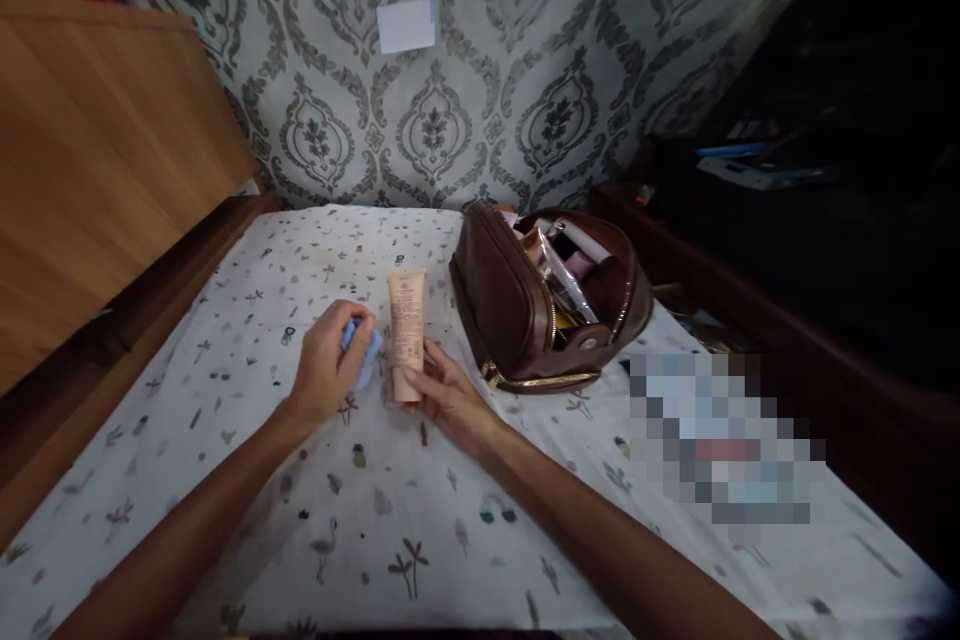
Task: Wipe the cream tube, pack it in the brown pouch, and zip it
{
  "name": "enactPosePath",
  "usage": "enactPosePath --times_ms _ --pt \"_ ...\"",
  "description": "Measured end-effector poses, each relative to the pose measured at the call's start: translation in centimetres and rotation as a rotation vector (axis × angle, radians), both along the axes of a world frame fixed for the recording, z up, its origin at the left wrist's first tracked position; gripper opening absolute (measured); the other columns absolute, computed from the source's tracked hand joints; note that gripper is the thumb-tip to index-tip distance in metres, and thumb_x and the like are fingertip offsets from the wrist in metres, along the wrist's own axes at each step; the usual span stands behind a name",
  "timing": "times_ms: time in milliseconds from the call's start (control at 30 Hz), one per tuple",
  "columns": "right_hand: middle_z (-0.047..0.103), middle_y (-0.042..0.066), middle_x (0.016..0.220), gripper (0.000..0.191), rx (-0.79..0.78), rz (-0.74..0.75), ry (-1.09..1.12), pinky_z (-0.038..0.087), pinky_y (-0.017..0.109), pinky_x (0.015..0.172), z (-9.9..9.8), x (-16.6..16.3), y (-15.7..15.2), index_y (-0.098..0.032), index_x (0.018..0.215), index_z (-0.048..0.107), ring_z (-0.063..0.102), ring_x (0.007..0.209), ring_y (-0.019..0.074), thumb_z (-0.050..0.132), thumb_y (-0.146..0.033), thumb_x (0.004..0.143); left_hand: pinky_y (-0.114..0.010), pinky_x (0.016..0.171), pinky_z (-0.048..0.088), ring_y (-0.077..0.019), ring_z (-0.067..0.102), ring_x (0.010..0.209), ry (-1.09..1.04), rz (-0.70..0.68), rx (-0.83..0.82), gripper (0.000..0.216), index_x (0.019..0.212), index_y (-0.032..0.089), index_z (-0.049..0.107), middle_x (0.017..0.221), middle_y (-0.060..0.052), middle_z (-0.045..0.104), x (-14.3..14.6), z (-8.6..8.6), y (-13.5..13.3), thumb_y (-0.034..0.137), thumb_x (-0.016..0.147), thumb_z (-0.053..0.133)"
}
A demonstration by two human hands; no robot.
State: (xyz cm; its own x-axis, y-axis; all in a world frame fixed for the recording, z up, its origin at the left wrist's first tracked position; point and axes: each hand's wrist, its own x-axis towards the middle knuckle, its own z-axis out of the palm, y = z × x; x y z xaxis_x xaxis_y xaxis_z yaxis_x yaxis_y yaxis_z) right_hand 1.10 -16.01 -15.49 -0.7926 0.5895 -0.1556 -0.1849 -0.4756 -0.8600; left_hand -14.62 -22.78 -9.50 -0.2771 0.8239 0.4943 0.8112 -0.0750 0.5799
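Right hand (pixel 454 402) pinches the lower end of a peach squeeze tube (pixel 406 320), held between the two hands; left hand (pixel 324 360) curls closed around a crumpled blue cloth (pixel 364 360). Beyond, rightward, an unzipped brown cosmetic bag (pixel 499 300) holds jumbled pink and clear packages (pixel 566 282) on a printed sheet (pixel 360 545).

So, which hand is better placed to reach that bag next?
Probably the right hand: it's nearer the brown bag, though holding a tube. The left hand, holding a blue item, is farther.
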Motion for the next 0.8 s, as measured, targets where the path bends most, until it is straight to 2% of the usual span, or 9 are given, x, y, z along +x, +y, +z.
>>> enactPosePath --times_ms 133,200,300,367,433,533,600,700,800 --pt "0.059 -0.004 0.088 0.061 0.186 0.035 0.017 0.048 0.024 0.064 0.1 0.4 -0.1 -0.022 0.115 0.055 0.056 0.074 0.0136 0.078 -0.019 0.058 -0.033 0.082 0.049 -0.0197 0.059 0.091 0.320 -0.348 0.225 0.015 0.095 0.018 0.062 0.096 -0.008 0.067 2.8 -1.7 -0.1 0.024 0.099 0.048" --pt "0.057 -0.004 0.086 0.051 0.292 0.071 -0.025 0.049 0.027 0.068 0.1 0.8 -0.3 -0.021 0.106 0.057 0.054 0.075 0.0142 0.077 -0.018 0.059 -0.035 0.079 0.048 -0.0198 0.057 0.085 0.458 -0.405 0.268 0.015 0.092 0.018 0.062 0.092 -0.007 0.069 3.1 -2.6 0.5 0.020 0.098 0.049" --pt "0.058 -0.001 0.093 0.055 0.340 0.209 -0.047 0.048 0.029 0.075 0.3 1.3 -0.7 -0.022 0.115 0.057 0.053 0.082 0.0157 0.080 -0.027 0.066 -0.036 0.079 0.048 -0.0205 0.056 0.086 0.481 -0.266 0.292 0.017 0.090 0.019 0.063 0.091 -0.007 0.068 0.9 -3.2 1.7 0.020 0.098 0.048" --pt "0.058 0.000 0.098 0.065 0.332 0.303 -0.045 0.048 0.030 0.078 0.4 1.5 -1.1 -0.024 0.126 0.055 0.054 0.086 0.0161 0.082 -0.033 0.068 -0.036 0.084 0.048 -0.0219 0.058 0.094 0.362 -0.099 0.254 0.015 0.094 0.020 0.064 0.097 -0.008 0.068 -1.8 -3.3 2.3 0.024 0.098 0.050" --pt "0.059 0.000 0.099 0.071 0.317 0.372 -0.053 0.049 0.030 0.079 0.4 1.6 -1.4 -0.025 0.133 0.054 0.054 0.086 0.0161 0.083 -0.035 0.069 -0.033 0.082 0.048 -0.0203 0.059 0.091 0.157 0.042 0.203 0.013 0.098 0.020 0.063 0.095 -0.005 0.067 -4.9 -3.2 2.7 0.026 0.096 0.052" --pt "0.062 0.003 0.108 0.075 0.319 0.373 -0.049 0.050 0.032 0.083 0.4 1.5 -1.5 -0.024 0.138 0.053 0.058 0.096 0.0191 0.082 -0.037 0.069 -0.027 0.071 0.046 -0.0154 0.057 0.074 -0.136 0.237 0.217 0.010 0.092 0.020 0.061 0.081 0.000 0.063 -8.3 -2.8 2.6 0.027 0.092 0.055" --pt "0.064 0.006 0.119 0.074 0.363 0.314 -0.060 0.051 0.034 0.089 0.4 1.4 -1.4 -0.023 0.138 0.054 0.059 0.107 0.0221 0.080 -0.038 0.071 -0.025 0.070 0.046 -0.0144 0.056 0.073 -0.198 0.329 0.321 0.010 0.086 0.019 0.059 0.078 0.001 0.061 -8.8 -2.3 2.2 0.027 0.091 0.055" --pt "0.066 0.007 0.118 0.063 0.471 0.192 -0.172 0.053 0.031 0.077 0.2 1.5 -1.2 -0.021 0.133 0.057 0.062 0.094 0.0198 0.073 -0.039 0.074 -0.026 0.075 0.048 -0.0144 0.060 0.081 -0.082 0.274 0.465 0.014 0.093 0.019 0.060 0.087 -0.001 0.065 -6.3 -1.6 1.1 0.029 0.096 0.050" --pt "0.067 0.003 0.090 0.053 0.564 0.087 -0.333 0.045 0.026 0.054 -0.2 1.5 -1.0 -0.018 0.122 0.062 0.053 0.063 0.0129 0.068 -0.041 0.075 -0.027 0.076 0.049 -0.0147 0.063 0.083 0.177 -0.016 0.378 0.024 0.103 0.019 0.061 0.091 -0.004 0.069 -1.4 -2.4 0.0 0.033 0.103 0.042"
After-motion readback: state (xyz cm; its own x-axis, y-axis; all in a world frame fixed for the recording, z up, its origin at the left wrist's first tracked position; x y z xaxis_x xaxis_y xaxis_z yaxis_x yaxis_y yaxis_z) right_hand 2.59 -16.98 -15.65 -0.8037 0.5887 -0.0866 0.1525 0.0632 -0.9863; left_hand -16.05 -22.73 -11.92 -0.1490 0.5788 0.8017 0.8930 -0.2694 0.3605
